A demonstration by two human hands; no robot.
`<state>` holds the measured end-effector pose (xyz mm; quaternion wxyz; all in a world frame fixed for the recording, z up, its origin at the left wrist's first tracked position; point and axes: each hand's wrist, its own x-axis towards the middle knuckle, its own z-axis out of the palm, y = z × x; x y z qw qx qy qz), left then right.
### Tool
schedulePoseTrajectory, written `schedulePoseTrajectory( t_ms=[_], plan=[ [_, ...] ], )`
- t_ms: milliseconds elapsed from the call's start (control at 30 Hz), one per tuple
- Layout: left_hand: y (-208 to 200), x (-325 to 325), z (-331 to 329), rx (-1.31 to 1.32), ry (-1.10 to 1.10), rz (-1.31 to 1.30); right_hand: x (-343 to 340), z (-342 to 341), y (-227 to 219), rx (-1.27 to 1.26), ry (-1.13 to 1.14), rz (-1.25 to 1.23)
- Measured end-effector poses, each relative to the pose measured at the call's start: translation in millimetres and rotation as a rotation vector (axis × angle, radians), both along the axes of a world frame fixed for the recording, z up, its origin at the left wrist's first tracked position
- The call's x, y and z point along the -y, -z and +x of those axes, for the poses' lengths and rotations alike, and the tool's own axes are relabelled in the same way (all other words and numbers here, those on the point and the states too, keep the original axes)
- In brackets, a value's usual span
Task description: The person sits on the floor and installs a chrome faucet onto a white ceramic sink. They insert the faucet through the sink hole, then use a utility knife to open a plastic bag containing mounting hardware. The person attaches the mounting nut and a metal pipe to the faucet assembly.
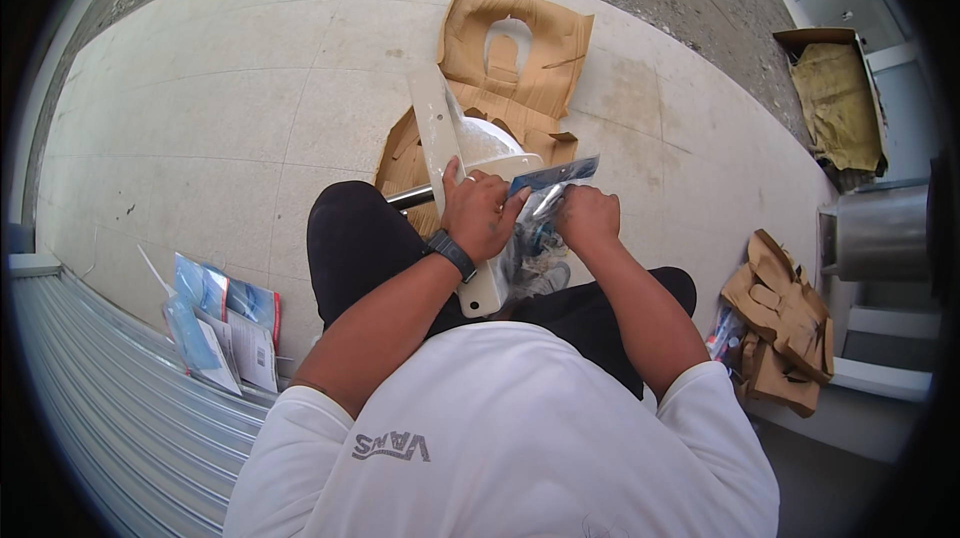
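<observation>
In front of me, between my bent legs, a clear plastic packet point(548, 200) with a blue header card point(556, 176) is held in both hands. My left hand point(480, 208), with a dark watch at its wrist, is closed on the packet's left side by thumb and fingers. My right hand point(588, 216) is curled in a fist on its right side. What lies inside the packet is partly hidden; bluish and dark shapes show. Under my left hand leans a long off-white fixture point(437, 128) with a flat edge and a hole. A chrome tube point(410, 198) shows beside it.
Shaped brown cardboard point(515, 48) lies ahead on the tiled floor point(210, 118). Printed packets point(240, 328) rest at left by ribbed metal sheeting point(110, 408). More folded cardboard point(785, 313) sits at right, near a metal cylinder point(880, 233) and an opened box point(840, 103).
</observation>
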<state>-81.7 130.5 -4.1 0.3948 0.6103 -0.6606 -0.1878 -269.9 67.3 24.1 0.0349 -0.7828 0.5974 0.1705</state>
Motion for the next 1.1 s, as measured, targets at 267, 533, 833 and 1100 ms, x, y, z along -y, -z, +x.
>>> schedulePoseTrajectory(
  t_ms=[267,533,833,1100],
  plan=[
    [6.0,2.0,-1.9,-0.045,-0.050,-0.060,2.4,13.5,-1.7,0.224,0.167,-0.192],
    [5.1,-0.1,-3.1,-0.058,-0.060,-0.079,13.5,-5.0,5.9,0.148,0.139,0.018],
    [2.4,0.8,-2.7,-0.024,-0.041,-0.059,15.3,-4.3,7.9,0.178,0.175,0.099],
    [3.0,1.9,-4.3,-0.025,-0.040,-0.079,38.8,1.6,6.2,0.269,0.505,0.415]
  ],
)
